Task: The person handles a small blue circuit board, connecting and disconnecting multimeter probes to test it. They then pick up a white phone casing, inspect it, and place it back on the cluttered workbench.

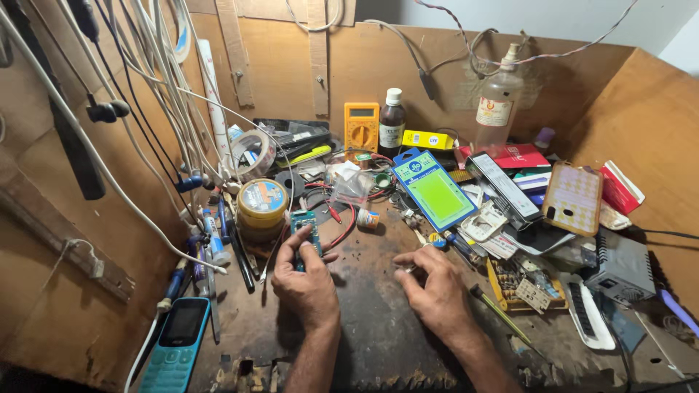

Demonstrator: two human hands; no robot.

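Observation:
My left hand (306, 280) rests on the dark worn bench and pinches a small teal circuit board (305, 231) upright between thumb and fingers. My right hand (431, 285) lies a little to the right, fingers curled around a thin metal tool (412, 266), likely tweezers, with only its tip showing. Red and black probe leads (336, 218) lie just beyond the board.
A yellow multimeter (361, 125), a dark bottle (392, 124) and a clear spray bottle (498, 102) stand at the back. A round tin (262, 204), tape roll (251, 151), green card (435, 191), phone case (573, 198) and teal keypad phone (175, 346) crowd the bench. Cables (145, 94) hang at left.

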